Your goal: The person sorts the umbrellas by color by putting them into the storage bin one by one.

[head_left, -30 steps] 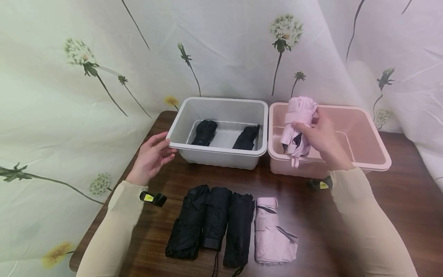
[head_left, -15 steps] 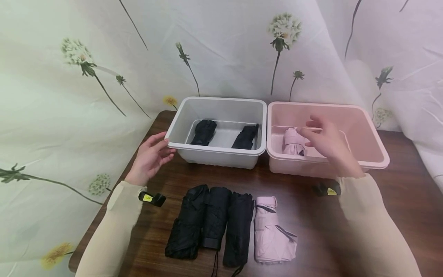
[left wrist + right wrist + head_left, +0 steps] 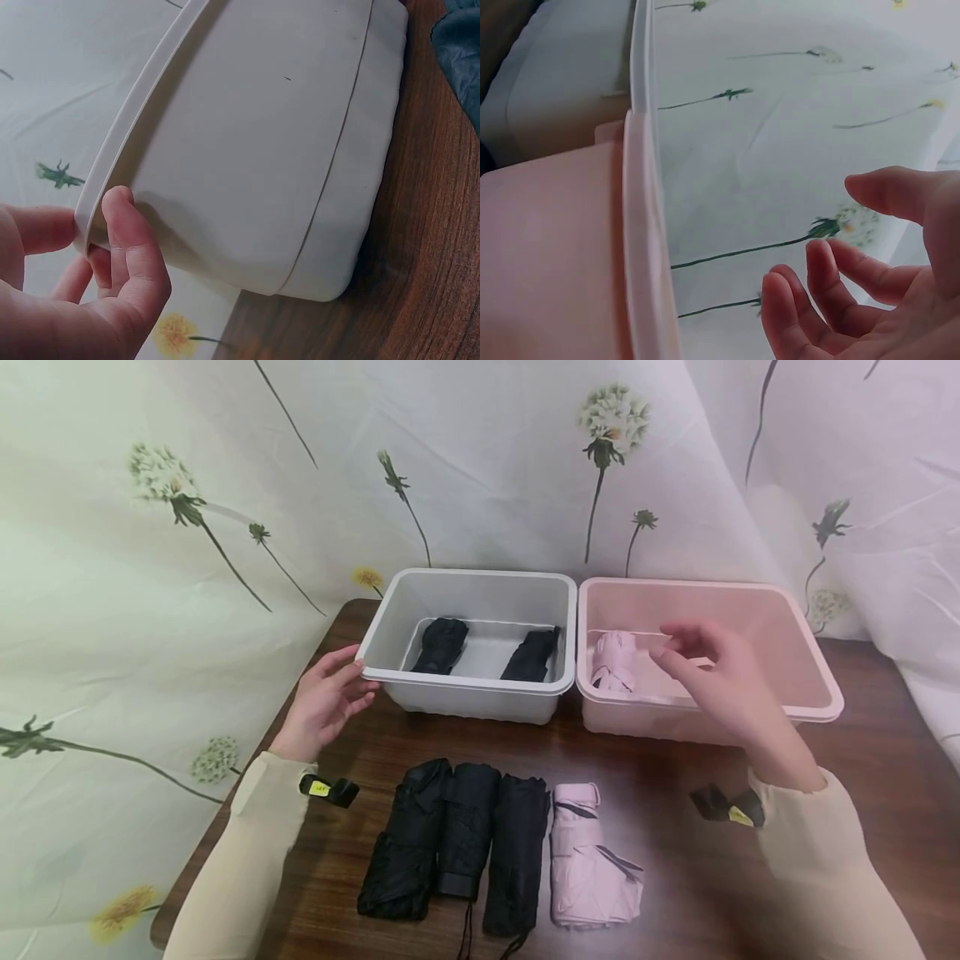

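Observation:
My left hand pinches the left front corner of the grey plastic bin; the left wrist view shows fingertips at its rim. Two folded black umbrellas, one at left and one at right, lie inside that bin. Over the pink plastic bin hovers my right hand, its fingers loosely bent and holding nothing. A folded pink umbrella lies at the left end of the pink bin, apart from the hand. In the right wrist view the fingers are spread from the thumb.
Three folded black umbrellas lie side by side on the dark wooden table, in front of the bins. To their right is another folded pink umbrella. The bins stand side by side against a flowered cloth.
My right hand has let go of the pink umbrella, which now lies in the pink bin and has shifted leftward there. The hand has drawn back to the right. The left hand stays put.

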`<state>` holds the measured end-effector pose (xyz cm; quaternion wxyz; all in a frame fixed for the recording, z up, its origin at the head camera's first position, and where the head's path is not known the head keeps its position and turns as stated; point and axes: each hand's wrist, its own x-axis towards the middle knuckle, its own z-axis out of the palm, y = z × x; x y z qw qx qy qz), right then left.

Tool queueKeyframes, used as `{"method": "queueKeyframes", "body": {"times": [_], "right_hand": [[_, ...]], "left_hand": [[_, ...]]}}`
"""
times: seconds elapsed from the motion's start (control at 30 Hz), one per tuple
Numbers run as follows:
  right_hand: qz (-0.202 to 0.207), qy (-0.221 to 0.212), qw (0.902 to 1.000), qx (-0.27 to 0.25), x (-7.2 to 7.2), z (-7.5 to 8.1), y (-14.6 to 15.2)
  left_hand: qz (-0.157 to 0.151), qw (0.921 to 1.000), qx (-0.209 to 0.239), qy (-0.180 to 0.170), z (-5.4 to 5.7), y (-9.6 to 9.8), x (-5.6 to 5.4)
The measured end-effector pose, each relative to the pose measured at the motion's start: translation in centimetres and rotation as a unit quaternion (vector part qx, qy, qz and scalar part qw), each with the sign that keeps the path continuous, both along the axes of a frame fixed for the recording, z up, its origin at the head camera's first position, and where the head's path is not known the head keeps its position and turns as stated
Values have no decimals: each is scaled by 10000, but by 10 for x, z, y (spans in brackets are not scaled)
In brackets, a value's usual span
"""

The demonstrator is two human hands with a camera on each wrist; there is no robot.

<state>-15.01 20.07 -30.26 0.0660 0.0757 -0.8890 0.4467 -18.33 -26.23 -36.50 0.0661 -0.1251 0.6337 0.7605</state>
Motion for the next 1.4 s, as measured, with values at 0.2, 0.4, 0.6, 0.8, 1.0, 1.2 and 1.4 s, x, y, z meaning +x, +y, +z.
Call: {"method": "queueKeyframes", "body": {"times": [0.2, 0.4, 0.6, 0.8, 1.0, 1.2, 1.4], "right_hand": [[273, 306, 9991, 85, 20, -1, -4], [594, -247, 9967, 489, 41, -33, -10], [868, -834, 9877, 1000, 63, -83, -21], [908, -1350, 9801, 1138, 89, -124, -38], [734, -1376, 9758, 1531, 110, -137, -56], [773, -1265, 9695, 1950, 120, -137, -74], [724, -1440, 9583, 2361, 118, -138, -88]], "left_hand": [[5, 10000, 55, 8, 0, 0, 0], [-7, 10000, 25, 12, 0, 1, 0], [-3, 10000, -53, 8, 0, 0, 0], [11, 10000, -67, -16, -1, -1, 0], [10, 10000, -46, -5, -1, -1, -1], [32, 10000, -66, -21, 0, -2, 0], [12, 10000, -53, -53, 0, 0, 1]]}}
